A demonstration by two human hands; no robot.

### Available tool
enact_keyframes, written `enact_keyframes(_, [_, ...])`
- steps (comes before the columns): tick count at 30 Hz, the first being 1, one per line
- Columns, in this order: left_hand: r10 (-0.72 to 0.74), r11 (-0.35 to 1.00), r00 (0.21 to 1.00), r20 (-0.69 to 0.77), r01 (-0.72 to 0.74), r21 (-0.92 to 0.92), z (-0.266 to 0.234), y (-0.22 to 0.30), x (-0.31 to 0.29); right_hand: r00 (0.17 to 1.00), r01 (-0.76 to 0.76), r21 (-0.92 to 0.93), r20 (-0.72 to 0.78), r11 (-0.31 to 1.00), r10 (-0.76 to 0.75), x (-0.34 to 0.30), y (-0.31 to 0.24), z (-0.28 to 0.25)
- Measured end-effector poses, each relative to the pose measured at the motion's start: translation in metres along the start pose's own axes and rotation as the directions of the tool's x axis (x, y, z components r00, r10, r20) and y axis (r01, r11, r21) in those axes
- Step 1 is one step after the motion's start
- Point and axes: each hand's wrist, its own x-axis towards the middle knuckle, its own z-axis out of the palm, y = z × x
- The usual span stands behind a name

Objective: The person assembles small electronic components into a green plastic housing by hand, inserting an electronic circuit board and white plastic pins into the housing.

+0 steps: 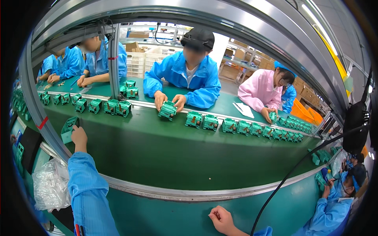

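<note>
My left hand (80,138) reaches out over the green conveyor belt (157,157) at the left. Its fingers are closed on the edge of a green plastic housing (67,133), an open box-like shell tilted beside the metal post. The fingertips on the far side of the shell are hidden. Low in the picture, my right hand (222,220) rests on the green worktop (157,212) with its fingers curled in and nothing showing in them.
Assembled green units (193,119) line the belt's far side. Across it, a person in blue (185,78) holds one green unit (167,110); another in pink (258,90) handles one too. A metal post (49,129), a plastic bag (51,188) and a hanging black cable (283,179) are close by.
</note>
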Motion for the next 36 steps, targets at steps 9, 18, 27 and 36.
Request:
enact_keyframes(9, [0.091,0.983,0.985,-0.146,-0.112,-0.144,0.004,-0.026,-0.002,0.998,-0.05,0.114,0.041,0.992,0.046,0.0,0.002,0.002])
enact_keyframes(18, [0.493,0.703,0.843,-0.214,-0.531,-0.472,-0.171,0.085,-0.106,0.996,-0.086,0.264,-0.008,0.961,0.092,-0.005,0.027,0.005])
enact_keyframes(27, [0.938,-0.157,-0.022,-0.345,-0.916,-0.37,-0.226,0.111,-0.379,0.908,0.098,0.796,-0.317,0.598,0.274,-0.017,0.036,-0.047])
enact_keyframes(36, [0.667,-0.211,0.249,-0.702,-0.84,-0.499,-0.239,0.133,-0.445,0.988,-0.139,0.583,0.026,0.801,0.152,-0.069,0.029,-0.072])
